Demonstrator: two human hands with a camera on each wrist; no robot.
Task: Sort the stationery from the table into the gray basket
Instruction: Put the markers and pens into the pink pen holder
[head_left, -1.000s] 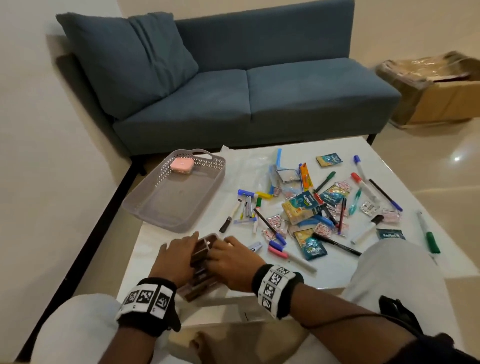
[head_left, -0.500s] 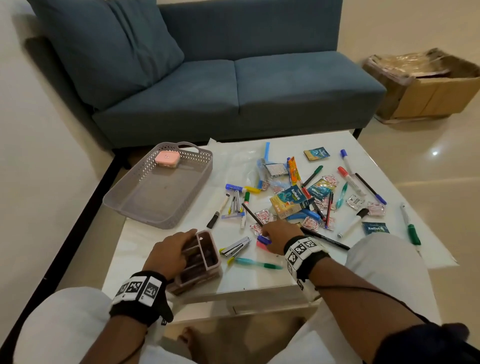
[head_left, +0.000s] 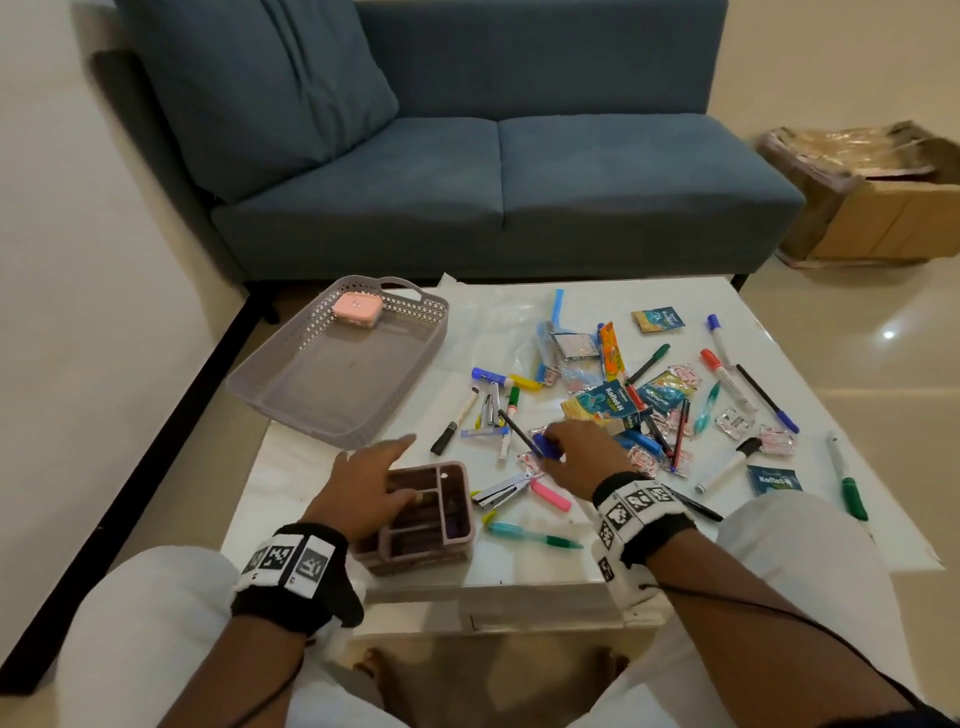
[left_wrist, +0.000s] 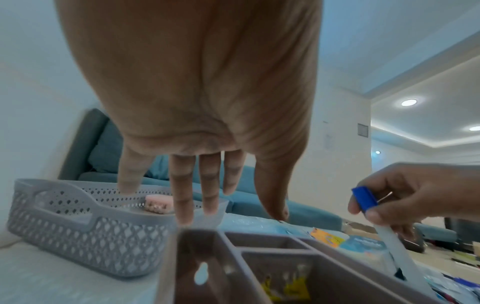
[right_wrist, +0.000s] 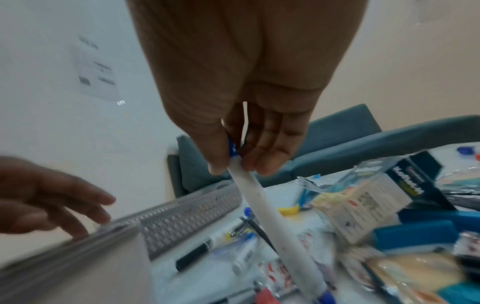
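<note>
Gripping now: the right hand (head_left: 576, 451) pinches a white marker with a blue cap (right_wrist: 270, 216) at its capped end, thumb on one side and fingers (right_wrist: 265, 156) on the other.
Marker axis: its long body hangs down and away from the fingers, the far end low among the clutter on the table (head_left: 322, 467); in the left wrist view the barrel slants down to the right below the cap.
Way to the goal: the gray basket (head_left: 291, 384) lies to the left and farther from the person than the marker, at the table's left far corner, well apart from the right hand.
Between them: the brown compartment organizer (head_left: 441, 519) and the left hand (head_left: 363, 488) stand nearer the person than a straight line to the basket.
Nearer hand: the left hand is closer to the basket; its fingers are spread and straight above the organizer, holding nothing.
Judged need: the marker probably has to lift free of the pile before swinging left over the rim.
In the basket: one pink case (head_left: 357, 307) at the far end.
Hard to make out: the marker's lower tip is lost in blur in the right wrist view; in the head view the right hand hides most of the barrel; whether the left palm touches the organizer I cannot tell.
</note>
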